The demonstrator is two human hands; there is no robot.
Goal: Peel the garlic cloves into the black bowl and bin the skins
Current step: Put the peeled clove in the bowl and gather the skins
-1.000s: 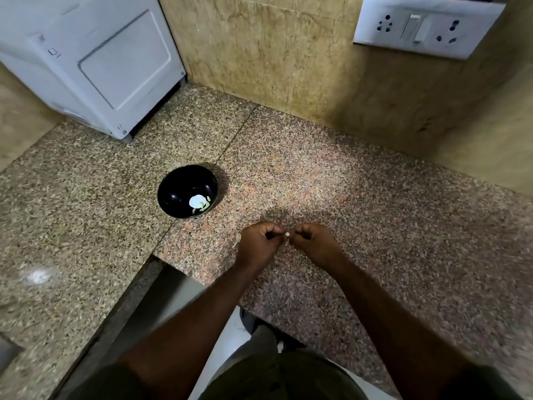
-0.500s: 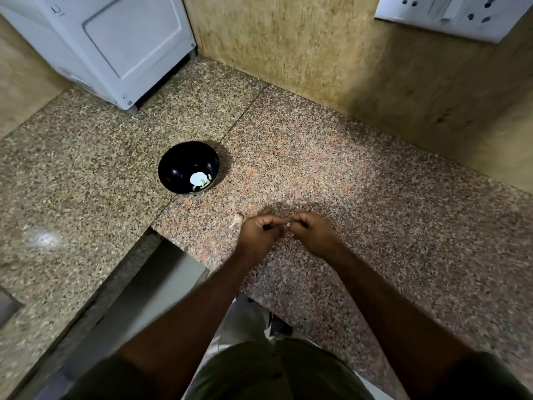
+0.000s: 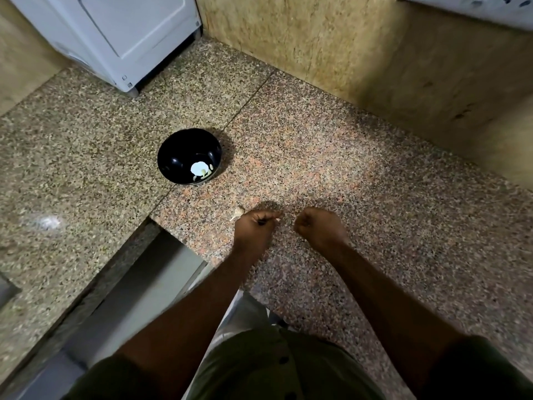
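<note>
speckled granite counter [image 3: 375,183] | beige stone wall [image 3: 331,47] | white appliance [image 3: 115,33] back-left | switch plate [image 3: 476,7]

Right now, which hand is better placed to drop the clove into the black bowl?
Left. The left hand pinches the clove and is on the side of the black bowl; the right hand is farther away.

No text, label, brand, number or sign can be read anywhere. The white appliance [image 3: 115,39] at the back of the granite counter [image 3: 317,157] carries only small marks near its lower corner, too small to be made out, and nothing is printed on the black bowl [image 3: 189,155] in front of it.
</note>
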